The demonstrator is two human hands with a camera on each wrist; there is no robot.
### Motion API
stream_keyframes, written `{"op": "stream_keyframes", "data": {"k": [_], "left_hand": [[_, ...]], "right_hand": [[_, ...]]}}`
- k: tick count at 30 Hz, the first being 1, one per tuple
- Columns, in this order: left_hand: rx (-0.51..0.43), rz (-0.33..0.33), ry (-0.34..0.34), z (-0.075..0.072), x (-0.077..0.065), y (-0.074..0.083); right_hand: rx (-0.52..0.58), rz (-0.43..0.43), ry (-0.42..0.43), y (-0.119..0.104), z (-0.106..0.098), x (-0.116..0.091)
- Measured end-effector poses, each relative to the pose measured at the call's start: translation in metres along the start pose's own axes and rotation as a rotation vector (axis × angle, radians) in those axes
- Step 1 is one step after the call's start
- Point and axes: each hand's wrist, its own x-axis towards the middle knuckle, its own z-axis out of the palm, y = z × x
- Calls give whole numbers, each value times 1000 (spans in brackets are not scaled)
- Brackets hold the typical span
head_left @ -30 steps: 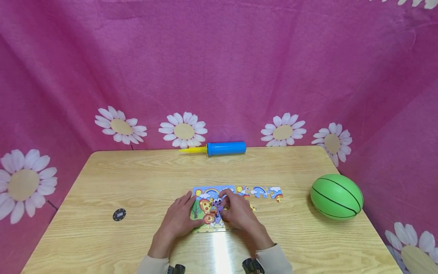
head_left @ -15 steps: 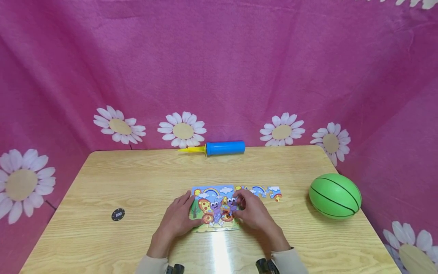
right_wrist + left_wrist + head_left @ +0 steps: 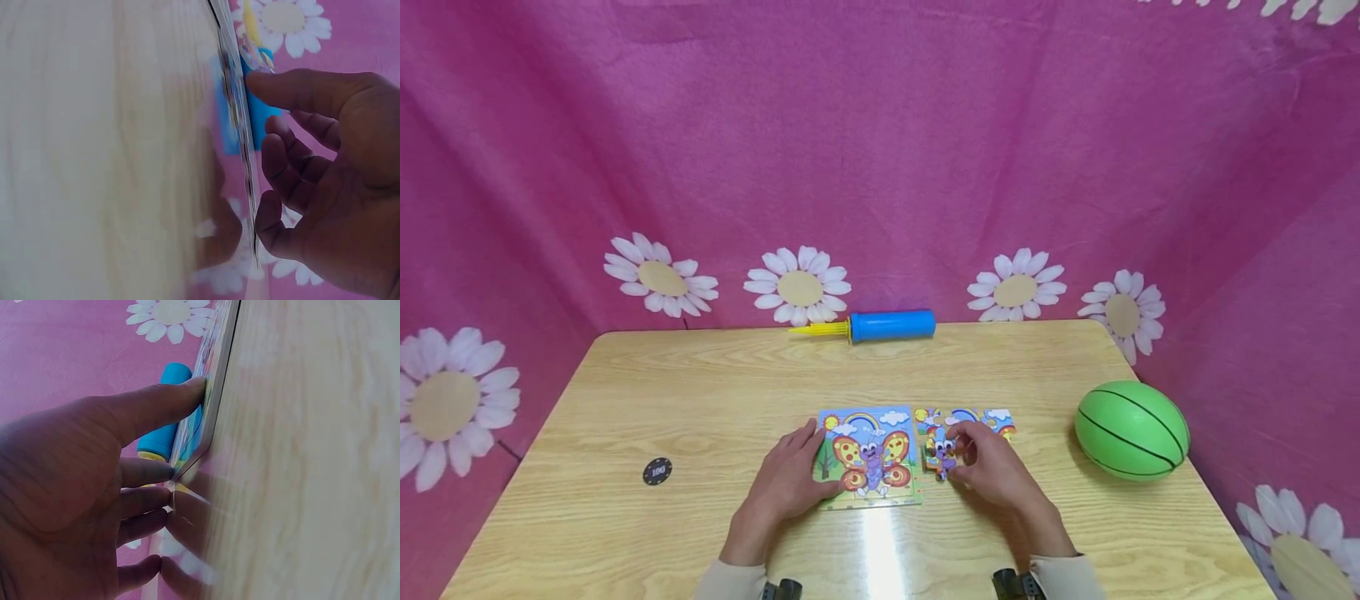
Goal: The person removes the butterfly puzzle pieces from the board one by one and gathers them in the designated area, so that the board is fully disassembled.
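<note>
A puzzle board (image 3: 880, 467) with a butterfly, rainbow and sun picture lies flat on the table. My left hand (image 3: 786, 475) holds its left side, thumb on the near left part and fingers along the left edge. In the left wrist view, the left hand's thumb (image 3: 169, 403) lies on the board near its corner. My right hand (image 3: 996, 467) pinches a jigsaw piece (image 3: 942, 448) with a purple butterfly face, just right of the board. Behind it are loose jigsaw pieces (image 3: 964, 413), partly hidden by that hand. The right wrist view shows the right hand's thumb (image 3: 294, 87) low over the pieces.
A blue and yellow hand pump (image 3: 891, 325) lies at the table's back edge. On the right sits a green ball (image 3: 1131, 429) with black lines. A black disc marked 100 (image 3: 657, 471) lies at the left. Pink cloth with daisies (image 3: 797, 275) hangs behind the table.
My right hand has moved right, off the board, carrying the jigsaw piece with the purple face to beside the loose pieces. My left hand has stayed at the board's left side.
</note>
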Motion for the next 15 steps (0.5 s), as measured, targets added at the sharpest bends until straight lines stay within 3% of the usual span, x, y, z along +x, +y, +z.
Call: {"op": "stream_keyframes", "data": {"k": [15], "left_hand": [[17, 7, -2, 1, 0, 0]], "right_hand": [[-117, -1, -1, 28, -26, -9]]}}
